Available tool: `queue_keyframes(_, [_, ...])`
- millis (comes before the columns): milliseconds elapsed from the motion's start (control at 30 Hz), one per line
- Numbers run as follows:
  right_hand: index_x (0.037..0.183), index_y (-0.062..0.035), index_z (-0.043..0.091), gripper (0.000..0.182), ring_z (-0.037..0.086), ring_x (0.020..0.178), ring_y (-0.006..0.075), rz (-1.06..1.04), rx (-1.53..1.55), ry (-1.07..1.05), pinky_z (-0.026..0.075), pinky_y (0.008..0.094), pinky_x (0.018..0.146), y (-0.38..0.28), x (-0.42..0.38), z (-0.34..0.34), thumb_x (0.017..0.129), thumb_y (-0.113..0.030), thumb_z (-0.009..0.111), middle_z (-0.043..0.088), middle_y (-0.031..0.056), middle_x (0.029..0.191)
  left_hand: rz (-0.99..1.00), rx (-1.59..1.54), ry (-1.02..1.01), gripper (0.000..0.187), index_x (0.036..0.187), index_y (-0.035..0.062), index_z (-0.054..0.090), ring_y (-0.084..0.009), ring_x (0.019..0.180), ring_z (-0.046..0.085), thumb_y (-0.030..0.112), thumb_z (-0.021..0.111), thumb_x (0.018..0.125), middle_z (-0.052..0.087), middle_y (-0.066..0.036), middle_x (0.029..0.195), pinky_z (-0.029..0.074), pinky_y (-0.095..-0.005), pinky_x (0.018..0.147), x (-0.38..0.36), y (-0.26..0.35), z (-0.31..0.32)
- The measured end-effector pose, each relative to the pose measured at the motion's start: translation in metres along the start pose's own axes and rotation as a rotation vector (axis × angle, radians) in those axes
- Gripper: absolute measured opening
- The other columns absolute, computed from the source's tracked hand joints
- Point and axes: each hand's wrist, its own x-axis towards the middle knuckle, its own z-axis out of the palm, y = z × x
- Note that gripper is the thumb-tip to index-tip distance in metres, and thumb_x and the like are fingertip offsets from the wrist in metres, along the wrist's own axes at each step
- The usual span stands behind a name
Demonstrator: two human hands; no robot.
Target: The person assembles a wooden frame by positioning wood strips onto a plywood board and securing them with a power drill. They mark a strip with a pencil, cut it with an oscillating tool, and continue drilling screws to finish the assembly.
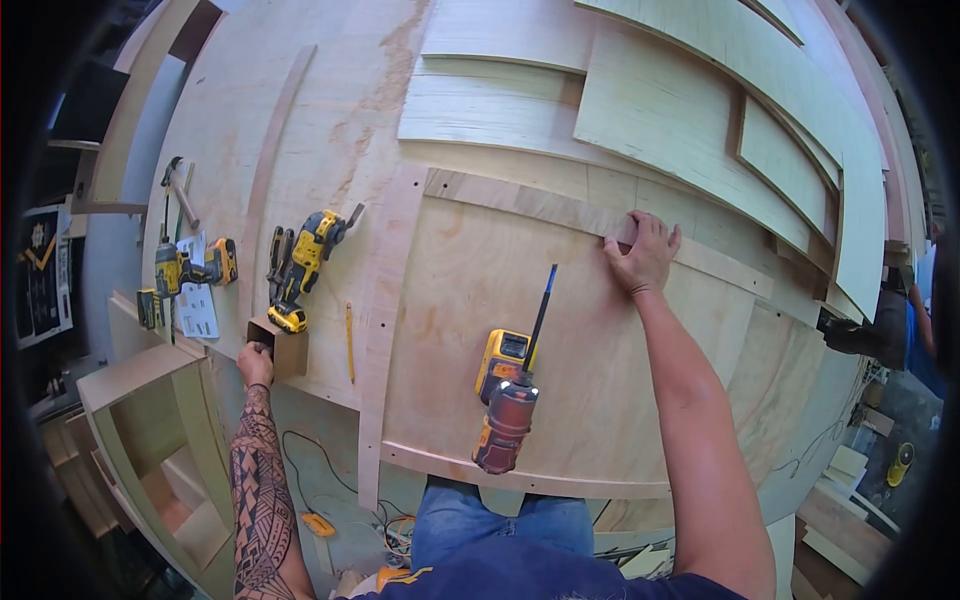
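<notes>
Right hand [645, 255] grips wooden strip [535, 202].

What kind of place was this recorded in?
Most likely a woodworking or cabinet-making shop: overlapping wood panels cover much of the work surface, a yellow power tool and a hammer lie nearby, and an open wooden carcass stands beside it.

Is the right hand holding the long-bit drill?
No, the right hand rests on the wooden strip, apart from the drill.
</notes>
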Motion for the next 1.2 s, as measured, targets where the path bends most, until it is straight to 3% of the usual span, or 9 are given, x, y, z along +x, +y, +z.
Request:
queue_keyframes(67, [0.129,-0.0153,0.063,0.064,0.056,0.131,0.0254,-0.021,0.032,0.019,0.018,0.0645,0.128,0.001,0.0,0.001,0.077,-0.049,0.079,0.064,0.005,0.129,-0.136,-0.012,-0.057,0.009,0.096,0.0024,0.078,-0.0354,0.097,0.077,0.009,0.076,0.09,0.079,-0.019,0.096,0.059,-0.0447,0.09,0.006,-0.005,0.004])
queue_keyframes(233, [0.131,-0.0159,0.061,0.066,0.054,0.134,0.0256,-0.053,0.035,0.042,0.016,0.0641,0.128,0.008,-0.002,0.008,0.078,-0.051,0.08,0.063,0.0052,0.131,-0.059,0.306,-0.124,0.019,0.106,0.0004,0.074,-0.0426,0.102,0.075,0.013,0.069,0.093,0.077,-0.023,0.109,0.059,-0.0493,0.092,0.006,0.02,-0.007])
queue_keyframes(333, [0.131,-0.0162,0.06,0.067,0.054,0.134,0.0255,-0.061,0.013,0.039,0.016,0.064,0.129,0.008,-0.002,0.007,0.078,-0.052,0.08,0.063,0.0048,0.133,-0.244,0.233,-0.092,0.022,0.105,-0.0033,0.07,-0.0458,0.107,0.073,0.015,0.066,0.094,0.075,-0.027,0.112,0.058,-0.0518,0.092,0.006,0.025,-0.01])
queue_keyframes(533, [0.129,-0.0169,0.062,0.065,0.054,0.133,0.0254,0.0,0.032,0.009,0.016,0.0624,0.129,0.004,0.0,0.004,0.076,-0.051,0.081,0.064,0.004,0.13,-0.108,0.07,-0.107,0.023,0.105,-0.0029,0.065,-0.0389,0.089,0.075,0.015,0.068,0.091,0.074,-0.024,0.092,0.062,-0.0449,0.081,0.001,0.003,-0.046])
queue_keyframes(600, [0.128,-0.0173,0.063,0.065,0.055,0.133,0.0252,0.007,0.044,0.003,0.017,0.0612,0.13,0.003,0.0,0.001,0.075,-0.05,0.081,0.065,0.0036,0.128,-0.383,-0.328,-0.132,0.025,0.108,-0.0002,0.063,-0.0235,0.082,0.074,0.013,0.072,0.089,0.072,-0.014,0.087,0.061,-0.0336,0.074,-0.014,0.045,-0.069])
queue_keyframes(633, [0.128,-0.0173,0.063,0.065,0.055,0.133,0.0252,0.014,0.049,0.003,0.017,0.0612,0.13,0.003,0.001,-0.001,0.075,-0.05,0.081,0.065,0.0036,0.128,-0.362,-0.452,-0.123,0.029,0.117,0.0015,0.064,-0.0132,0.087,0.072,0.006,0.072,0.09,0.071,-0.008,0.091,0.059,-0.0256,0.074,-0.022,0.085,-0.087])
queue_keyframes(700, [0.128,-0.0172,0.063,0.065,0.055,0.132,0.025,0.04,0.052,-0.016,0.017,0.0606,0.13,-0.002,0.002,-0.005,0.075,-0.049,0.082,0.065,0.003,0.127,-0.115,-0.903,-0.234,0.033,0.124,0.0003,0.066,-0.0135,0.089,0.071,0.003,0.072,0.092,0.072,-0.007,0.095,0.059,-0.0274,0.077,-0.044,0.168,-0.117])
queue_keyframes(933, [0.129,-0.0159,0.064,0.065,0.055,0.133,0.0258,0.053,0.055,-0.022,0.017,0.0591,0.13,-0.002,0.001,-0.006,0.074,-0.047,0.082,0.066,0.0034,0.128,0.484,-0.902,-0.965,0.023,0.116,-0.0042,0.075,-0.0124,0.095,0.073,0.014,0.072,0.103,0.076,-0.006,0.1,0.061,-0.0281,0.087,-0.123,0.456,-0.164])
queue_keyframes(1200, [0.129,-0.0155,0.064,0.066,0.055,0.132,0.0254,0.047,0.034,-0.02,0.017,0.0597,0.13,-0.002,0.002,-0.004,0.075,-0.05,0.081,0.065,0.0039,0.127,0.602,-0.496,-1.269,0.028,0.113,-0.002,0.074,-0.0099,0.086,0.074,0.025,0.067,0.109,0.076,-0.004,0.095,0.062,-0.0263,0.079,-0.132,0.543,-0.146])
